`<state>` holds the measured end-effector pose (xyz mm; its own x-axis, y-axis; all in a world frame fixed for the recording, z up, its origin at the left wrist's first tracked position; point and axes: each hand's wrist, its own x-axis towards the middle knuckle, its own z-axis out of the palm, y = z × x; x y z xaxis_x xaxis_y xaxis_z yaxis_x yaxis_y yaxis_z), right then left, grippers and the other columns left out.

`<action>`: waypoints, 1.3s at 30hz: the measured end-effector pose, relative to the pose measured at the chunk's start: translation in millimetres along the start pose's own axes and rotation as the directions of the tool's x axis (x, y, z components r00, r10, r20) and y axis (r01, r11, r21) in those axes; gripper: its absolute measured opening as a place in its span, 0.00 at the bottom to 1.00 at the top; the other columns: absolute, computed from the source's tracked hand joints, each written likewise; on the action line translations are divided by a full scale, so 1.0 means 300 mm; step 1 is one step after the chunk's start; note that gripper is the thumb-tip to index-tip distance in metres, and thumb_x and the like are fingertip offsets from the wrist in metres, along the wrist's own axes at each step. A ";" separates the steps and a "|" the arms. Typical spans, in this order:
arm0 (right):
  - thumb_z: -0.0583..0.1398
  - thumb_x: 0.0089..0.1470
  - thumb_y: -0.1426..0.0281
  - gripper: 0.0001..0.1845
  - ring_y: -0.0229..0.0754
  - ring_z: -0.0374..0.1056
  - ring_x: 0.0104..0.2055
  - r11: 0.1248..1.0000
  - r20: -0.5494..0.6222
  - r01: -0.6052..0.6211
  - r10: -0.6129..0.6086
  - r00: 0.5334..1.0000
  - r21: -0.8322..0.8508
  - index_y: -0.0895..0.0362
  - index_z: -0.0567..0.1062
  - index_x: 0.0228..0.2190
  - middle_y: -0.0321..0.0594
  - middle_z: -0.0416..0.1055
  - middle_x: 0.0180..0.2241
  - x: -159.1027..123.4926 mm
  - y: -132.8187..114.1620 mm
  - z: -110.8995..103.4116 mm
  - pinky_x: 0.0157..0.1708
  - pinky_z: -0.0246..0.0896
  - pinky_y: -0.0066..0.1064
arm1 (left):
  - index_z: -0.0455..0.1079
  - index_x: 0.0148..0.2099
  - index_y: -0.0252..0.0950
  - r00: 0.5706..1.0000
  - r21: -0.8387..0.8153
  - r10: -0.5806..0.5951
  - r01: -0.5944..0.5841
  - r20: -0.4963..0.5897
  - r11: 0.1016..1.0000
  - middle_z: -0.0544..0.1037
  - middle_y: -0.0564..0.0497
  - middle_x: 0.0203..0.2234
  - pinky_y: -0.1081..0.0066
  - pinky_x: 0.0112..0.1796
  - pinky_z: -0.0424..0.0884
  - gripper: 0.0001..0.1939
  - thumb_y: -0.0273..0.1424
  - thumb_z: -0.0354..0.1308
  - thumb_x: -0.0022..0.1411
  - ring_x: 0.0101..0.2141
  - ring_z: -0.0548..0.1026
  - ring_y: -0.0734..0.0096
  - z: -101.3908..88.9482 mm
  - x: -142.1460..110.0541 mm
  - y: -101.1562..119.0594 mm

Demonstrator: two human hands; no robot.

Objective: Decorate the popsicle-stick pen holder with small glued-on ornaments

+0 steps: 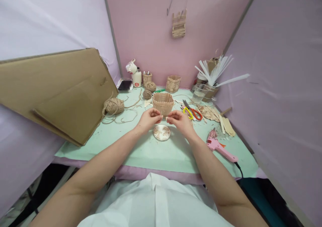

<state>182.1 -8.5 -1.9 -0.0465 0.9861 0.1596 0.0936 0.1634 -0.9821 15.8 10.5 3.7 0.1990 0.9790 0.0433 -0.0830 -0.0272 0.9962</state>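
My left hand [150, 117] and my right hand [179, 118] meet above the green table [141, 149], each with fingers pinched. Between the fingertips there is a small pale piece [163, 117] that I cannot name. Just behind the hands stands a small basket of wooden sticks [163, 102]. Right below the hands lies a round glass dish [161, 132].
A large cardboard sheet [57, 89] leans at the left. A twine ball [114, 105] lies beside it. Scissors [191, 111], loose wooden sticks [226, 124] and a pink glue gun [220, 147] lie at the right. Cups, white strips [216, 72] and small baskets [173, 83] stand at the back.
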 end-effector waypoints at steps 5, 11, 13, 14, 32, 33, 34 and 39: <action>0.65 0.41 0.66 0.09 0.38 0.68 0.27 1.000 0.002 0.028 -0.028 1.000 0.003 0.57 0.74 0.27 0.36 0.72 0.23 -0.002 -0.006 0.012 0.31 0.64 0.31 | 0.66 0.31 0.31 0.995 -0.155 -0.104 0.104 0.009 0.982 0.75 0.52 0.23 0.69 0.34 0.72 0.12 0.26 0.66 0.43 0.25 0.74 0.75 0.022 -0.014 -0.001; 0.64 0.42 0.66 0.08 0.37 0.67 0.26 0.997 -0.006 0.072 -0.072 0.997 -0.027 0.57 0.76 0.26 0.37 0.73 0.24 -0.003 -0.007 0.014 0.30 0.63 0.30 | 0.69 0.30 0.31 0.993 -0.177 -0.117 0.118 0.016 0.977 0.76 0.50 0.24 0.66 0.39 0.72 0.13 0.27 0.68 0.41 0.27 0.75 0.74 0.029 -0.022 0.007; 0.64 0.42 0.66 0.08 0.37 0.66 0.26 0.996 -0.017 0.080 -0.081 0.997 -0.031 0.57 0.76 0.26 0.36 0.72 0.23 -0.003 -0.006 0.014 0.30 0.62 0.30 | 0.69 0.30 0.31 0.993 -0.175 -0.112 0.115 0.023 0.978 0.77 0.49 0.24 0.65 0.40 0.73 0.14 0.28 0.69 0.40 0.28 0.75 0.73 0.031 -0.024 0.009; 0.64 0.42 0.66 0.08 0.37 0.66 0.26 0.996 -0.019 0.084 -0.084 0.996 -0.031 0.57 0.76 0.26 0.36 0.72 0.23 -0.003 -0.006 0.014 0.30 0.62 0.30 | 0.69 0.30 0.31 0.993 -0.174 -0.112 0.115 0.026 0.978 0.77 0.49 0.24 0.65 0.40 0.73 0.14 0.28 0.69 0.40 0.28 0.75 0.73 0.032 -0.026 0.011; 0.63 0.44 0.64 0.09 0.39 0.68 0.29 0.990 -0.001 0.118 -0.119 0.993 -0.082 0.56 0.75 0.27 0.37 0.73 0.26 -0.011 -0.011 0.015 0.32 0.62 0.31 | 0.69 0.31 0.31 0.994 -0.190 -0.097 0.104 0.047 0.976 0.76 0.51 0.24 0.66 0.39 0.72 0.16 0.30 0.70 0.40 0.28 0.75 0.74 0.028 -0.028 0.003; 0.63 0.44 0.64 0.08 0.39 0.68 0.30 0.988 0.001 0.126 -0.126 0.992 -0.088 0.56 0.75 0.27 0.38 0.73 0.27 -0.011 -0.011 0.016 0.32 0.62 0.31 | 0.69 0.31 0.31 0.995 -0.184 -0.092 0.099 0.047 0.978 0.76 0.51 0.25 0.67 0.39 0.72 0.16 0.30 0.70 0.40 0.28 0.75 0.74 0.028 -0.028 0.004; 0.63 0.44 0.65 0.08 0.39 0.68 0.30 0.986 -0.001 0.132 -0.133 0.991 -0.100 0.56 0.75 0.27 0.38 0.73 0.27 -0.011 -0.011 0.016 0.32 0.62 0.31 | 0.69 0.31 0.31 0.995 -0.177 -0.088 0.094 0.040 0.980 0.76 0.51 0.24 0.67 0.38 0.72 0.15 0.30 0.70 0.40 0.28 0.75 0.74 0.029 -0.028 0.006; 0.61 0.45 0.66 0.07 0.38 0.66 0.28 0.969 -0.023 0.132 -0.140 0.990 -0.207 0.56 0.75 0.27 0.37 0.73 0.27 -0.006 0.005 0.015 0.31 0.60 0.30 | 0.69 0.30 0.32 0.998 -0.128 -0.039 0.032 -0.054 0.991 0.74 0.53 0.23 0.70 0.35 0.70 0.12 0.29 0.66 0.42 0.27 0.72 0.76 0.018 -0.015 0.011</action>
<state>177.8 -10.3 -4.3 -0.0364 0.9541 0.2973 0.2910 0.2948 -0.9102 19.9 4.9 7.1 0.1495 0.9888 0.0004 -0.2007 0.0300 0.9792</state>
